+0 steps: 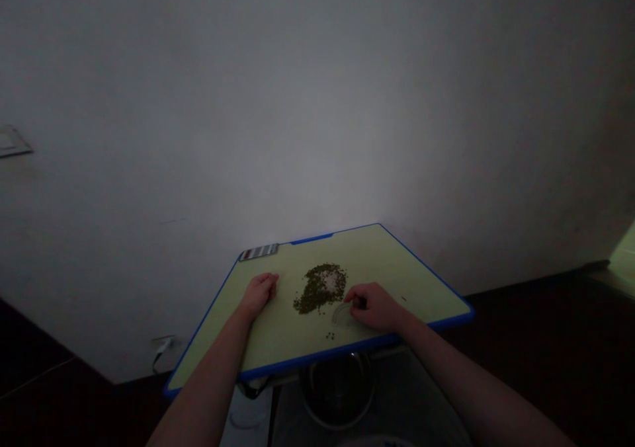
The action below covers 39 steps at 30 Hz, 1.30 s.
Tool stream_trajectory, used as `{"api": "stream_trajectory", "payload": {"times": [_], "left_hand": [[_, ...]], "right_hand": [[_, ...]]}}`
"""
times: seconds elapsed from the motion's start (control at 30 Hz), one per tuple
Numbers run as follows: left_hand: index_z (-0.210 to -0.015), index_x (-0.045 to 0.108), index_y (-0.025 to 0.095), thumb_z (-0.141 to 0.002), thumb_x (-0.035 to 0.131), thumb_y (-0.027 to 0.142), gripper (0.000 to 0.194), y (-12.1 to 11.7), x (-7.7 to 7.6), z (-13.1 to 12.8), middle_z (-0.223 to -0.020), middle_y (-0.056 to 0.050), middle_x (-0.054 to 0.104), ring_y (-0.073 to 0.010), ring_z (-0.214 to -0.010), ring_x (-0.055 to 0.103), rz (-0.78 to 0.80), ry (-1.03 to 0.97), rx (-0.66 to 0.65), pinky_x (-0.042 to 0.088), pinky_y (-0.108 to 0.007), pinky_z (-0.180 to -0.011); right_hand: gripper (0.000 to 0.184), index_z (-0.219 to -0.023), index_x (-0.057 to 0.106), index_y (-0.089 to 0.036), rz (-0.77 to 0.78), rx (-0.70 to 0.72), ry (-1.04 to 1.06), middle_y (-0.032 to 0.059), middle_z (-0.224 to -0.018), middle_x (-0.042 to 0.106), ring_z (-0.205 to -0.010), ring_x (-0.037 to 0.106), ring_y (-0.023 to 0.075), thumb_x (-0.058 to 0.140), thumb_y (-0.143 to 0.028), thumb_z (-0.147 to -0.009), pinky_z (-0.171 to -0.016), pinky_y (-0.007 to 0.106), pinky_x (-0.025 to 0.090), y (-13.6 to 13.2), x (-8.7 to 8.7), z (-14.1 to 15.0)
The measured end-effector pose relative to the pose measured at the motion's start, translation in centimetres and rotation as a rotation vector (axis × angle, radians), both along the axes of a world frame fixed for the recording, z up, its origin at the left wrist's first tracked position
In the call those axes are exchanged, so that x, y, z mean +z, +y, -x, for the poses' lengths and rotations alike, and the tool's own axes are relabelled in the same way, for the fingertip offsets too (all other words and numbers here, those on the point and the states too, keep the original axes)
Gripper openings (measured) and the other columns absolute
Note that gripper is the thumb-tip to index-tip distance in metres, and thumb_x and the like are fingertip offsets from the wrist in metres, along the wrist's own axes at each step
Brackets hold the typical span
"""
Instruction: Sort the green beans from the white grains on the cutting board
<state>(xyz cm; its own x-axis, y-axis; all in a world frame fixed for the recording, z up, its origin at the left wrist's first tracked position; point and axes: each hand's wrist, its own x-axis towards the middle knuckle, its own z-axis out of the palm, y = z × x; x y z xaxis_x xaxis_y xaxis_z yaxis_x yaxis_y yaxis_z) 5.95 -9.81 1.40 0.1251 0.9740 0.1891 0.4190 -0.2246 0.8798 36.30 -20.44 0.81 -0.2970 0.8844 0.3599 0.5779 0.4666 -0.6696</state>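
Note:
A pale green cutting board (381,268) with a blue rim lies tilted across my view. Near its middle sits a heap of small green mung beans (317,289), with a pale pinkish patch on top. My left hand (258,295) rests on the board just left of the heap, fingers curled and holding nothing I can see. My right hand (374,307) lies to the right of the heap, its fingers on a clear curved plastic piece (342,315). A few stray beans (330,336) lie near the board's front edge.
A foil blister pack (258,252) lies at the board's far left corner. Below the front edge stands a metal bowl (340,391). Behind rises a plain white wall (317,103), with a wall socket and cable (161,348) low down.

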Motion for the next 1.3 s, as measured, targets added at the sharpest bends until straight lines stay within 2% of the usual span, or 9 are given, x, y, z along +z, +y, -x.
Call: {"api": "stream_trajectory", "payload": {"times": [0.27, 0.5, 0.57, 0.7, 0.93, 1.07, 1.17, 1.3], "left_hand": [[-0.047, 0.043, 0.018, -0.074, 0.047, 0.046, 0.039, 0.4, -0.6, 0.2, -0.038, 0.004, 0.041, -0.0093, -0.039, 0.036, -0.001, -0.029, -0.005, 0.030, -0.024, -0.046], [-0.048, 0.043, 0.019, -0.074, 0.045, 0.050, 0.040, 0.8, -1.0, 0.5, -0.040, 0.003, 0.042, -0.0102, -0.040, 0.038, -0.022, 0.015, 0.006, 0.032, -0.025, -0.047], [-0.049, 0.044, 0.019, -0.074, 0.045, 0.050, 0.040, 0.8, -1.1, 0.6, -0.040, 0.003, 0.043, -0.0103, -0.040, 0.038, -0.027, 0.028, -0.001, 0.032, -0.025, -0.047], [-0.049, 0.044, 0.019, -0.075, 0.045, 0.049, 0.040, 0.7, -0.9, 0.6, -0.040, 0.004, 0.042, -0.0101, -0.040, 0.038, -0.023, 0.011, -0.023, 0.032, -0.025, -0.047], [-0.048, 0.044, 0.018, -0.074, 0.047, 0.047, 0.040, 0.6, -0.9, 0.6, -0.039, 0.004, 0.042, -0.0096, -0.040, 0.037, -0.015, -0.001, -0.016, 0.031, -0.024, -0.048], [-0.046, 0.044, 0.018, -0.074, 0.047, 0.047, 0.040, 0.3, -0.7, 0.5, -0.039, 0.003, 0.042, -0.0098, -0.040, 0.037, -0.013, 0.008, -0.007, 0.031, -0.024, -0.047], [-0.045, 0.045, 0.018, -0.074, 0.046, 0.047, 0.041, 0.3, -0.7, 0.5, -0.038, 0.003, 0.041, -0.0097, -0.040, 0.036, -0.014, 0.020, -0.003, 0.031, -0.024, -0.047], [-0.046, 0.044, 0.018, -0.074, 0.047, 0.047, 0.041, 0.5, -0.9, 0.6, -0.038, 0.004, 0.041, -0.0094, -0.039, 0.036, -0.019, 0.013, -0.005, 0.029, -0.024, -0.045]], "right_hand": [[0.021, -0.075, 0.061, -0.016, -0.037, -0.139, 0.036, -0.0063, -0.049, 0.045, -0.047, 0.041, 0.0080, 0.050, -0.010, -0.057, -0.048, 0.019, 0.030, 0.6, -0.2, -0.3], [0.021, -0.080, 0.061, -0.016, -0.021, -0.040, 0.062, -0.0058, -0.052, 0.049, -0.048, 0.044, 0.0082, 0.051, -0.013, -0.062, -0.049, 0.019, 0.031, 0.3, -0.2, 0.0], [0.023, -0.079, 0.061, -0.017, -0.036, -0.052, 0.038, -0.0065, -0.050, 0.047, -0.047, 0.043, 0.0078, 0.050, -0.010, -0.059, -0.048, 0.019, 0.030, 0.3, -0.1, 0.1], [0.024, -0.074, 0.060, -0.017, -0.066, -0.152, 0.025, -0.0071, -0.048, 0.041, -0.046, 0.039, 0.0077, 0.048, -0.008, -0.056, -0.048, 0.020, 0.027, 0.4, 0.1, -0.1], [0.018, -0.074, 0.060, -0.018, -0.036, -0.420, 0.009, -0.0040, -0.053, 0.048, -0.052, 0.045, 0.0101, 0.050, -0.013, -0.059, -0.051, 0.021, 0.029, 1.3, 0.3, -1.4], [0.021, -0.081, 0.060, -0.017, -0.012, -0.546, 0.020, -0.0031, -0.055, 0.051, -0.052, 0.046, 0.0107, 0.052, -0.018, -0.062, -0.050, 0.022, 0.029, 1.8, 0.1, -2.2], [0.025, -0.086, 0.060, -0.017, 0.002, -0.595, 0.054, -0.0027, -0.057, 0.054, -0.052, 0.048, 0.0113, 0.052, -0.020, -0.062, -0.052, 0.022, 0.032, 2.0, 0.0, -2.4], [0.030, -0.091, 0.061, -0.016, -0.001, -0.584, 0.107, -0.0014, -0.060, 0.059, -0.056, 0.053, 0.0124, 0.052, -0.019, -0.062, -0.056, 0.023, 0.037, 2.1, -0.2, -2.4]]}}
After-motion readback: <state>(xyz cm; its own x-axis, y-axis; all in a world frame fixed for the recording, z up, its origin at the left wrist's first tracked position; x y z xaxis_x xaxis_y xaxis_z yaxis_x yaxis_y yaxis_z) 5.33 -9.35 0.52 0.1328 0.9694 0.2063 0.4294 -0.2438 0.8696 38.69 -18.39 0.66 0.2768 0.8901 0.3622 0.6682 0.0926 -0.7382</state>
